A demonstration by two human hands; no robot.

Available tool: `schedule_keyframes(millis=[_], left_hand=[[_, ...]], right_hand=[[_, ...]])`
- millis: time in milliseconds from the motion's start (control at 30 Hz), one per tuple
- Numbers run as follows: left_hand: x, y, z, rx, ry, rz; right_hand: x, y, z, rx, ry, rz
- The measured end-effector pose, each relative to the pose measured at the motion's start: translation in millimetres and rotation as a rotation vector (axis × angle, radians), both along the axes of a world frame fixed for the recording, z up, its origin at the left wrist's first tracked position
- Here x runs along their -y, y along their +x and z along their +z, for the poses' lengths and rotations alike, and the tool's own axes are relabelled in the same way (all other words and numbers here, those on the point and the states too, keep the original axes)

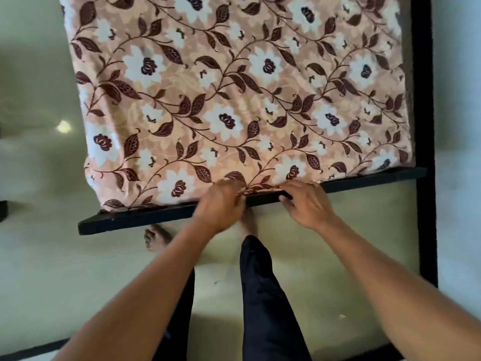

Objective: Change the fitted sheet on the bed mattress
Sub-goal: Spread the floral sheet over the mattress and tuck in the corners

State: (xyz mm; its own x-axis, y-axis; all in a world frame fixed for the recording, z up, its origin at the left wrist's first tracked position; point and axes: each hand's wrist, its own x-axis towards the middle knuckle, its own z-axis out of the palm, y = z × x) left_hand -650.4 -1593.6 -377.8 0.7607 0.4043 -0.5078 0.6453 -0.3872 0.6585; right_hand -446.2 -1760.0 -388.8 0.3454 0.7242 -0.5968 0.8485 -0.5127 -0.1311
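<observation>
Left hand [220,204], right hand [305,204] perhaps pinching sheet [234,100] against black frame [156,217].

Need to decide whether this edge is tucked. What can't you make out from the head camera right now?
All in the head view:
Left hand grip on the sheet: smeared by motion blur.
Right hand fingertips: hidden at the sheet edge behind its own knuckles.
Sheet hem: hidden below the edge, behind the black frame.
Far end of the sheet: cut off by the picture's top edge.

A black bed frame [145,220] is set on the pale floor [39,269]; a mattress [112,178] wrapped in a floral fitted sheet [234,87] is carried on it.
</observation>
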Motion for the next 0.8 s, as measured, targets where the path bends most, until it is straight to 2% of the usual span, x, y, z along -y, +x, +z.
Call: schedule_keyframes(millis=[67, 133, 200, 233, 300, 367, 400, 433, 533, 600, 633, 700, 733, 800], left_hand=[[39, 36, -15, 0.034, 0.009, -0.175], [64, 58, -21, -0.038, 0.07, -0.3], [79, 73, -24, -0.133, 0.126, -0.338], [82, 80, -27, -0.176, 0.142, -0.341], [87, 96, -32, -0.264, 0.137, -0.338], [88, 117, -33, -0.361, 0.094, -0.338], [87, 127, -29, -0.402, 0.061, -0.337], [86, 136, -25, -0.451, 0.043, -0.348], [87, 164, -4, -0.523, 0.186, -0.469], [92, 184, 3, -0.415, 0.302, -0.522], [98, 193, 2, -0.341, 0.254, -0.505], [112, 207, -9, -0.224, 0.011, -0.394], [118, 212, -16, -0.226, -0.066, -0.368], [127, 218, -32, -0.299, -0.067, -0.416]], right_hand=[[5, 8, -6, -0.011, -0.175, 0.09], [-8, 14, -9, -0.026, -0.275, 0.096], [-20, 19, -5, -0.081, -0.309, 0.095], [-22, 21, 0, -0.116, -0.28, 0.108], [-10, 30, 8, -0.166, -0.095, 0.111], [15, 54, 17, -0.086, 0.127, 0.106], [28, 74, 17, -0.021, 0.173, 0.075], [41, 96, 15, 0.029, 0.142, 0.024], [60, 142, -1, 0.034, -0.267, -0.062], [53, 145, -12, 0.004, -0.416, -0.017], [50, 144, -14, -0.018, -0.431, -0.007], [54, 144, -9, -0.041, -0.356, 0.009], [61, 149, -4, -0.072, -0.277, 0.015], [80, 170, 6, -0.14, -0.039, -0.035]])
